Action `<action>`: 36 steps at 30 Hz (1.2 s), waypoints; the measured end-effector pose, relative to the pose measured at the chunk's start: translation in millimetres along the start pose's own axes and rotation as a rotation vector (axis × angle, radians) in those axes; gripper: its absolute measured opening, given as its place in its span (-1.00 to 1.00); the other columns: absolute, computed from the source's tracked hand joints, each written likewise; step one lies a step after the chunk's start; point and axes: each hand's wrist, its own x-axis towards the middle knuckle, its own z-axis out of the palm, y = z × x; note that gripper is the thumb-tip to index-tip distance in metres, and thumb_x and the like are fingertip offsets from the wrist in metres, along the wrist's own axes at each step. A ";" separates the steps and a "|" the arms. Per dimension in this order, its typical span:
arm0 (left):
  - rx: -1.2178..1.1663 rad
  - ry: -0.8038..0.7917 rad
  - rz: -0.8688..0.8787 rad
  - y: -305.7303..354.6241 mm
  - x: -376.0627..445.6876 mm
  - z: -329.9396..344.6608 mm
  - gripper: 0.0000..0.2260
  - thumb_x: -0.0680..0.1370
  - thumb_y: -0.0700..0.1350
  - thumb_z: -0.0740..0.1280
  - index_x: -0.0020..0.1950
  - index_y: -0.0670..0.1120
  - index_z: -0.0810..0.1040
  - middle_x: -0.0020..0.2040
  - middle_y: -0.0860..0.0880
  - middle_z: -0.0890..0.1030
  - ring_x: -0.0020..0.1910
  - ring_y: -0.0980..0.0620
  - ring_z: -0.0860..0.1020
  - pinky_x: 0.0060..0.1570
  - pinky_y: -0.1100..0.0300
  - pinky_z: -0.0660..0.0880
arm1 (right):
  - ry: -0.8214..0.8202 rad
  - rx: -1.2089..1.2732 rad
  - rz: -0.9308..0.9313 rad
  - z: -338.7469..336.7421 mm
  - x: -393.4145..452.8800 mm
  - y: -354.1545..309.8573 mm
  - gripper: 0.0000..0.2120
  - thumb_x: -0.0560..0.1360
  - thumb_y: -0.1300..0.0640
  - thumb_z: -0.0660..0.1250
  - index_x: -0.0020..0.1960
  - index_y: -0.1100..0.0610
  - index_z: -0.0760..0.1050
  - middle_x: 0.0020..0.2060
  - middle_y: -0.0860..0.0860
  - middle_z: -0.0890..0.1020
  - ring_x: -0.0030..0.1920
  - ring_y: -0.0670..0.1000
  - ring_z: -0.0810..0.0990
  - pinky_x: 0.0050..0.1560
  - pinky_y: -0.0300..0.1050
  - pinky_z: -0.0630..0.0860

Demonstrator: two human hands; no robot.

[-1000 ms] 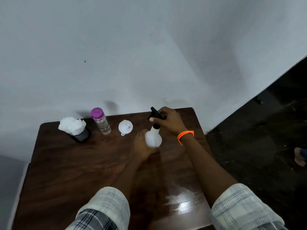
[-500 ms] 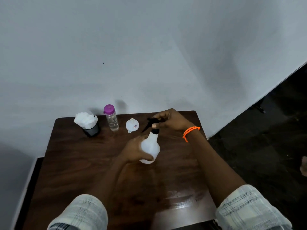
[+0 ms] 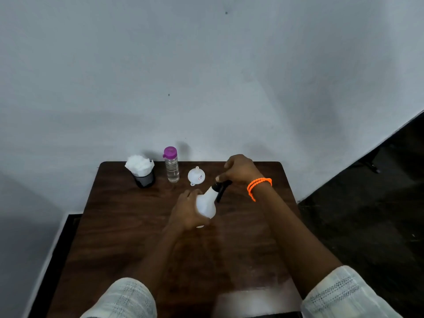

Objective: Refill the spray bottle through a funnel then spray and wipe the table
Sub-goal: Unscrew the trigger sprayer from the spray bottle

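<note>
Since the earlier frame, the black trigger head [image 3: 220, 187] has swung downward under the right hand [image 3: 239, 169], which pinches it, while the left hand [image 3: 188, 211] wraps the smooth white spray bottle [image 3: 206, 206] at mid-frame above the dark wood surface [image 3: 119, 226]. Unscrewing seems underway; next, likely lifting the head off and seating the white funnel [image 3: 196, 176], near the clear, purple-capped water bottle [image 3: 172, 165].

Your left hand [image 3: 187, 211] wraps the spray bottle [image 3: 206, 206] body; your right hand [image 3: 239, 169] pinches its black spray head [image 3: 221, 187], thumb on the near side, both forearms extended.
</note>
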 end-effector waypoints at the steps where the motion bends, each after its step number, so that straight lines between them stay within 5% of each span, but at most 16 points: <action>1: -0.010 0.010 -0.004 -1.1 -2.5 -2.7 -0.23 0.06 0.20 0.54 0.24 0.12 0.45 0.09 0.10 0.43 0.10 0.06 0.43 -0.04 0.07 0.53 | -0.029 -0.028 -0.006 -0.7 -0.3 -0.3 -0.52 0.31 0.15 0.65 0.14 0.30 0.61 -0.02 0.11 0.64 -0.03 0.03 0.58 0.00 -0.03 0.59; 7: -0.001 -0.003 0.025 -6.2 -8.1 -23.9 -0.14 0.07 0.19 0.55 0.35 0.08 0.44 0.15 0.06 0.44 0.16 0.04 0.41 0.04 0.03 0.52 | -0.180 -0.052 -0.244 -5.3 -1.2 5.1 -0.61 0.28 0.48 0.48 0.02 0.14 0.73 -0.07 0.07 0.75 -0.05 0.04 0.69 -0.05 -0.11 0.63; 10: -0.001 -0.007 0.023 -8.5 -12.0 -27.7 -0.11 0.07 0.20 0.55 0.38 0.07 0.43 0.17 0.07 0.44 0.18 0.03 0.41 0.05 0.02 0.53 | -0.114 -0.047 -0.352 -1.1 -7.1 3.4 -0.56 0.27 0.53 0.40 -0.07 0.05 0.73 -0.07 0.01 0.75 -0.02 -0.04 0.69 0.00 -0.14 0.62; 12: -0.015 0.004 0.012 -8.6 -15.2 -28.6 -0.10 0.07 0.21 0.55 0.39 0.06 0.43 0.18 0.07 0.44 0.18 0.03 0.42 0.05 0.02 0.52 | -0.038 -0.021 -0.391 7.6 -8.1 5.1 -0.51 0.30 0.50 0.41 0.08 0.05 0.71 0.07 0.00 0.71 0.09 -0.05 0.66 0.08 -0.19 0.58; 15: -0.036 0.038 -0.025 -9.0 -20.9 -28.0 -0.11 0.06 0.22 0.53 0.37 0.06 0.43 0.15 0.06 0.44 0.15 0.02 0.43 0.04 0.04 0.52 | 0.168 0.072 -0.311 23.9 -10.5 8.6 -0.42 0.37 0.34 0.46 0.36 0.05 0.54 0.18 0.07 0.59 0.17 0.00 0.59 0.18 -0.18 0.50; 18: -0.008 0.076 -0.070 -12.3 -26.2 -27.3 -0.12 0.06 0.23 0.53 0.36 0.08 0.42 0.14 0.05 0.43 0.14 0.01 0.44 0.03 0.01 0.55 | 0.383 0.128 -0.125 37.1 -14.9 6.1 -0.69 0.49 -0.09 0.44 0.07 0.13 0.58 -0.11 0.03 0.65 -0.04 0.03 0.61 -0.02 -0.11 0.49; 20: 0.029 0.068 -0.050 -15.1 -29.1 -27.1 -0.12 0.06 0.23 0.52 0.36 0.09 0.42 0.16 0.05 0.43 0.16 0.01 0.42 0.05 -0.03 0.55 | 0.341 0.119 -0.010 42.2 -15.3 4.6 -0.44 0.42 -0.40 0.33 -0.23 0.13 0.48 -0.34 0.00 0.60 -0.22 0.05 0.61 -0.22 -0.08 0.47; 22: 0.051 0.049 -0.021 -16.8 -31.6 -26.6 -0.14 0.06 0.22 0.52 0.34 0.09 0.42 0.15 0.05 0.43 0.17 0.01 0.40 0.05 -0.06 0.56 | 0.260 0.088 0.029 43.3 -15.2 3.6 -0.34 0.29 -0.49 0.35 -0.30 0.16 0.42 -0.42 0.03 0.58 -0.33 0.07 0.62 -0.30 -0.05 0.52; 25: 0.068 0.029 -0.006 -17.9 -34.6 -25.2 -0.13 0.07 0.22 0.52 0.36 0.09 0.41 0.18 0.05 0.42 0.19 0.02 0.38 0.05 -0.07 0.56 | 0.129 0.031 -0.045 38.6 -14.3 2.8 -0.56 0.34 -0.08 0.57 -0.06 0.22 0.49 -0.22 0.04 0.59 -0.17 0.04 0.56 -0.24 -0.11 0.45; 29: 0.059 0.002 -0.021 -19.5 -37.5 -20.1 -0.11 0.08 0.20 0.53 0.39 0.08 0.40 0.20 0.06 0.41 0.22 0.02 0.36 0.07 -0.05 0.54 | -0.029 0.027 -0.252 31.6 -18.2 -1.7 -0.52 0.32 0.39 0.47 0.21 0.14 0.56 0.00 0.02 0.67 0.03 0.04 0.63 -0.15 -0.20 0.50; 32: 0.025 0.000 -0.044 -23.7 -39.0 -18.1 -0.11 0.09 0.15 0.57 0.39 0.06 0.41 0.19 0.04 0.42 0.22 -0.01 0.37 0.08 -0.02 0.52 | -0.104 0.019 -0.371 31.0 -19.6 -2.1 -0.57 0.31 0.46 0.41 0.10 0.12 0.64 -0.02 -0.01 0.70 -0.01 0.00 0.64 -0.20 -0.26 0.48; 36: 0.017 0.036 -0.077 -28.8 -39.0 -19.2 -0.13 0.07 0.18 0.56 0.37 0.08 0.43 0.16 0.05 0.40 0.21 -0.01 0.40 0.07 -0.05 0.55 | -0.135 0.102 -0.442 32.8 -24.1 3.1 -0.72 0.31 0.31 0.51 -0.01 0.08 0.69 -0.04 -0.03 0.71 0.03 -0.04 0.68 0.06 -0.07 0.61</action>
